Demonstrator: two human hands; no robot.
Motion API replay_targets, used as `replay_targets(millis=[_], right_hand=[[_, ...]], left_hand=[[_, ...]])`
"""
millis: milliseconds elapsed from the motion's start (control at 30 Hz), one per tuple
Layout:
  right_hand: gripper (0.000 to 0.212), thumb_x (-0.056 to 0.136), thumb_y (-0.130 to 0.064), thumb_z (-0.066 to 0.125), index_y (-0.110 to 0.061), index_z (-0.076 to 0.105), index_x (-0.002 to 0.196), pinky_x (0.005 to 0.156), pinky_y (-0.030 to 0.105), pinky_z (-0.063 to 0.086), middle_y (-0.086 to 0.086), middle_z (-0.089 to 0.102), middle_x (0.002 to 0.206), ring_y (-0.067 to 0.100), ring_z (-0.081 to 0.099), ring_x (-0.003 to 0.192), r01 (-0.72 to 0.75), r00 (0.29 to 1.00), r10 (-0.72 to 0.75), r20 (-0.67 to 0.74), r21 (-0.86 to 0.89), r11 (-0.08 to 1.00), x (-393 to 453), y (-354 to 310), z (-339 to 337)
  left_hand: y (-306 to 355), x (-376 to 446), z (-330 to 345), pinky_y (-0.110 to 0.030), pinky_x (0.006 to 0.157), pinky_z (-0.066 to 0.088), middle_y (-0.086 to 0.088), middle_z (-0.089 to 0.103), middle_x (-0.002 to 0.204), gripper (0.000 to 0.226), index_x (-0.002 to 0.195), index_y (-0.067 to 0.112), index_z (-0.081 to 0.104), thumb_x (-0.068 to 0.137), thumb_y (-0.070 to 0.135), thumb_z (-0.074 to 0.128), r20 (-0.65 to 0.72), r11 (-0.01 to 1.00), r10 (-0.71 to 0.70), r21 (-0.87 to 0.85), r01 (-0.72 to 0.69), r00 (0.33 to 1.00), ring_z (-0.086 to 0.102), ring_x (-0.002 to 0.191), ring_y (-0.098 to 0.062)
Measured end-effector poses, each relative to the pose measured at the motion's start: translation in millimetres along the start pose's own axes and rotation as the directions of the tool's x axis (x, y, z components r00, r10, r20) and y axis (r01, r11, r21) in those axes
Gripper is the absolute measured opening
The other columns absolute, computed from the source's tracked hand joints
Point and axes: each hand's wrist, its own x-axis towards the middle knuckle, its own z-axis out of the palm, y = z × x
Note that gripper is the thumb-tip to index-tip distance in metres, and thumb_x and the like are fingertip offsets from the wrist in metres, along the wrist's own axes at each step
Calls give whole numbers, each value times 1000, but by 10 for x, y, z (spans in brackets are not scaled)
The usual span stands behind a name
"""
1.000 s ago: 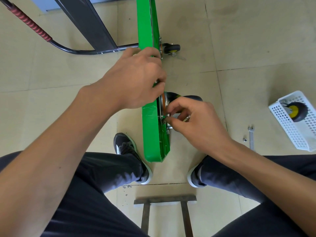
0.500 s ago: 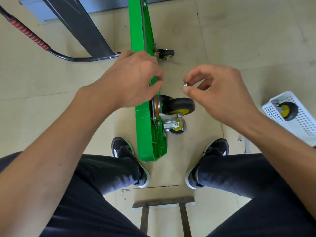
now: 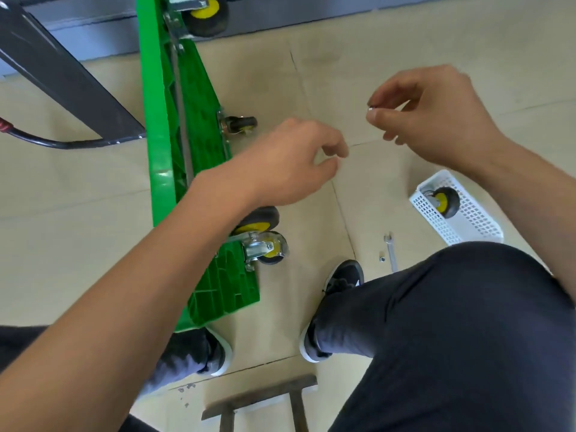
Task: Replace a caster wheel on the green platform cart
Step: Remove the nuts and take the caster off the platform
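The green platform cart [image 3: 162, 188] stands on its side edge on the floor, ribbed underside facing right. A black-and-yellow caster wheel [image 3: 265, 241] sits on its near corner, partly hidden by my left forearm. Two other casters [image 3: 241, 124] [image 3: 204, 10] show farther along. My left hand [image 3: 290, 163] hovers right of the cart, fingers loosely curled, touching nothing. My right hand [image 3: 436, 116] is raised farther right and pinches a small silver nut [image 3: 371, 108] between thumb and forefinger.
A white mesh basket [image 3: 467, 226] at the right holds a spare caster [image 3: 444, 201]. A wrench [image 3: 391, 251] and a loose nut [image 3: 381, 258] lie on the tiles near my right knee. A wooden stool [image 3: 258, 400] is below, and the cart's black handle [image 3: 71, 143] is at the left.
My left hand let go of the cart's top edge and moved right. My right hand carried the nut farther right. The view shifted, and the cart's underside now shows.
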Motion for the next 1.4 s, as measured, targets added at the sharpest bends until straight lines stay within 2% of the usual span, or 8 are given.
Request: replay_targets(millis=[100, 200, 367, 667, 867, 1000, 1167, 1400], right_hand=[[8, 88, -22, 71, -16, 75, 93, 53, 12, 49, 3, 73, 86, 9, 66, 54, -67, 998, 67, -21, -13, 998, -6, 411, -51], [11, 89, -23, 71, -14, 74, 94, 55, 9, 46, 0, 71, 83, 10, 64, 56, -165, 986, 165, -29, -21, 986, -86, 898, 11], [10, 89, -20, 71, -17, 73, 98, 79, 26, 50, -10, 68, 82, 10, 65, 80, -303, 953, 303, -11, -66, 951, -353, 1856, 370], [9, 90, -28, 65, -29, 72, 95, 79, 41, 55, -1, 71, 97, 23, 64, 90, -422, 888, 449, 98, -215, 881, -795, 3175, 1220], [17, 94, -17, 56, -21, 70, 102, 71, 31, 42, 3, 68, 103, 26, 61, 96, -428, 869, 485, 93, -350, 833, -905, 3567, 1703], [20, 93, -3, 51, -13, 67, 99, 73, 38, 52, 9, 67, 104, 32, 62, 97, -378, 873, 476, 106, -470, 798, -973, 3736, 1964], [28, 86, 8, 49, -12, 66, 95, 71, 35, 37, 10, 66, 97, 33, 57, 93, -312, 883, 452, 131, -556, 770, -1081, 3874, 2141], [23, 89, 3, 48, -11, 66, 93, 76, 40, 46, 9, 65, 100, 31, 56, 95, -354, 866, 483, 128, -524, 775, -1151, 3868, 2166]], left_hand=[[128, 243, 347, -27, 97, 41, 8, 66, 119, 28, 120, 29, 67, 95, 28, 54, 56, 998, -8, -63, 12, 998, 55, 111, -13], [185, 423, 723, -32, 99, 45, 10, 66, 118, 27, 120, 30, 67, 95, 30, 55, 130, 993, -45, -107, 59, 990, 58, 112, -13], [243, 585, 1348, -37, 100, 46, 18, 65, 116, 26, 119, 36, 65, 96, 34, 53, 199, 974, -81, -191, 120, 977, 56, 112, -9], [89, 750, 2156, -32, 102, 45, 18, 61, 121, 27, 123, 37, 63, 98, 33, 53, 382, 933, -170, -235, 273, 908, 56, 114, -8], [-31, 724, 2441, -28, 103, 43, 16, 62, 123, 29, 124, 36, 64, 98, 31, 54, 453, 885, -240, -262, 385, 858, 56, 118, -6], [-145, 674, 2504, -29, 99, 43, 21, 56, 121, 30, 126, 37, 61, 98, 29, 53, 480, 903, -269, -176, 392, 835, 55, 114, -8], [-203, 601, 2533, -33, 102, 45, 19, 58, 124, 32, 130, 37, 60, 99, 31, 53, 484, 901, -297, -144, 410, 823, 55, 115, -10], [-216, 510, 2517, -37, 107, 43, 21, 59, 127, 31, 129, 39, 60, 99, 33, 52, 498, 901, -294, -139, 410, 816, 52, 123, -7]])
